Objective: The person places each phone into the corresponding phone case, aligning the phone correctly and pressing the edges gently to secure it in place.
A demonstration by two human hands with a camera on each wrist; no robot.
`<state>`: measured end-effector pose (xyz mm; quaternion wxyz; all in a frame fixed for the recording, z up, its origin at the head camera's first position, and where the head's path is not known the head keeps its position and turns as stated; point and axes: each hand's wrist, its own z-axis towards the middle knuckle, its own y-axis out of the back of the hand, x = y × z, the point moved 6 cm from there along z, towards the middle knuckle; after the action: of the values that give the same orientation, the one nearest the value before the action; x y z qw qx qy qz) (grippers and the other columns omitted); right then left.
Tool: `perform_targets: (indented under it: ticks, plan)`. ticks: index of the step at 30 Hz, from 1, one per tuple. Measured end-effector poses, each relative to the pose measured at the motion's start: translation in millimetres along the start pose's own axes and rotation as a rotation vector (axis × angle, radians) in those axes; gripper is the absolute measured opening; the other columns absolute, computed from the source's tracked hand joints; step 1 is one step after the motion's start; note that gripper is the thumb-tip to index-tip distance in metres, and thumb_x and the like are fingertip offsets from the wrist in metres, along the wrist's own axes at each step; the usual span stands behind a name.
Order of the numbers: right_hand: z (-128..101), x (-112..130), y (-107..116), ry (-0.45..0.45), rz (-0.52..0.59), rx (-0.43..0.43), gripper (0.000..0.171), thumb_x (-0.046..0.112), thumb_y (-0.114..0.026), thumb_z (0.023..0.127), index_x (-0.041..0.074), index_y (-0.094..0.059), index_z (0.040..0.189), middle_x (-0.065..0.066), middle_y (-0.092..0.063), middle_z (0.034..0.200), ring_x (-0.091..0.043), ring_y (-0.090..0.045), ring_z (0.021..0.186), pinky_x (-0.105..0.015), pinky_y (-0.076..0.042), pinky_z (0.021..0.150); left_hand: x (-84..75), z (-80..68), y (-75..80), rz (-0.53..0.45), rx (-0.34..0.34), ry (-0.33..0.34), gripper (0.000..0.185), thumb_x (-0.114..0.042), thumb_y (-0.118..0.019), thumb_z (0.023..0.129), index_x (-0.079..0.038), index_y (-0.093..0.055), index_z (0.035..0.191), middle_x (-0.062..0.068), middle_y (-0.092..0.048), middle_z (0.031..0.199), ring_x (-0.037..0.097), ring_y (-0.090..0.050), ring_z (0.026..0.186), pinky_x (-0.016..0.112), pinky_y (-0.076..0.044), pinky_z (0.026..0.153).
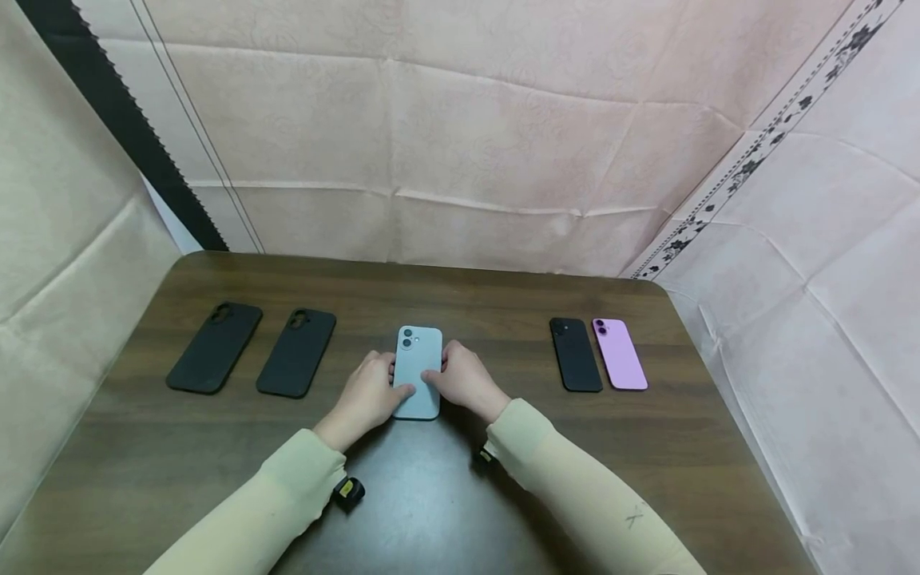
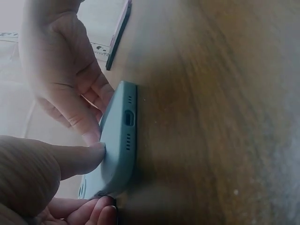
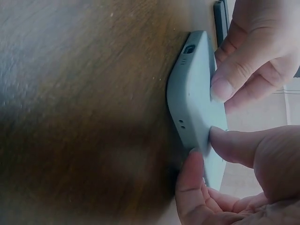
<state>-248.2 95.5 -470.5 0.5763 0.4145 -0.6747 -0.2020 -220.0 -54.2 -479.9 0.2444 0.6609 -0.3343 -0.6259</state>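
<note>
A phone in a light blue case [image 1: 419,367] lies back up on the table in front of me, its two lenses at the far end. My left hand [image 1: 369,393] holds its left edge, thumb on the back and fingers at the side. From the opposite edge my right hand [image 1: 467,378] grips it the same way. In the left wrist view the case's end shows a port opening [image 2: 129,118] between rows of small holes. Two little holes mark a corner of the case [image 3: 180,123] in the right wrist view.
Two black phone cases [image 1: 216,351] [image 1: 297,355] lie on the left of the wooden table [image 1: 460,295]. To the right are a black phone [image 1: 576,358] and a purple phone [image 1: 620,356], side by side. Pale cloth [image 1: 489,144] hangs behind and around the table.
</note>
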Motion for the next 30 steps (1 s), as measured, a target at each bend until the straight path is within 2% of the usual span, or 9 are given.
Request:
perform_targets:
  ticks: [9, 16, 23, 30]
  plan:
    - [3.2, 1.2, -1.7, 0.003, -0.023, 0.004, 0.031, 0.026, -0.073, 0.089, 0.003, -0.054, 0.097, -0.005, -0.055, 0.083, -0.018, -0.055, 0.069, -0.03, -0.049, 0.058, -2.6, -2.6, 0.1, 0.025, -0.016, -0.001, 0.049, -0.023, -0.076, 0.085, 0.005, -0.06, 0.121, 0.011, -0.059, 0.097, 0.022, -0.053, 0.087, 0.039, -0.05, 0.074]
    - [3.9, 2.0, -2.8, 0.0, -0.05, -0.007, 0.031, 0.027, -0.073, 0.089, 0.003, -0.054, 0.096, -0.005, -0.055, 0.081, -0.018, -0.055, 0.068, -0.03, -0.048, 0.058, -13.2, -8.0, 0.6, 0.162, -0.043, -0.049, 0.055, -0.022, -0.073, 0.088, 0.012, -0.054, 0.126, 0.026, -0.062, 0.113, 0.036, -0.06, 0.104, 0.048, -0.051, 0.086]
    - [3.4, 4.4, -1.7, -0.003, -0.059, -0.024, 0.027, 0.025, -0.075, 0.087, 0.004, -0.057, 0.09, -0.005, -0.054, 0.082, -0.018, -0.055, 0.068, -0.029, -0.048, 0.057, -16.0, -8.9, 0.1, 0.22, -0.05, -0.074, 0.052, -0.022, -0.073, 0.088, 0.012, -0.055, 0.123, 0.025, -0.063, 0.112, 0.036, -0.061, 0.103, 0.047, -0.051, 0.085]
    - [1.9, 6.2, 0.5, 0.002, -0.075, -0.038, 0.028, 0.025, -0.076, 0.086, 0.003, -0.059, 0.092, -0.004, -0.057, 0.078, -0.017, -0.055, 0.066, -0.029, -0.048, 0.056, -18.5, -9.2, 0.3, 0.24, -0.049, -0.101, 0.049, -0.021, -0.073, 0.088, 0.013, -0.057, 0.12, 0.023, -0.065, 0.106, 0.035, -0.063, 0.099, 0.047, -0.052, 0.082]
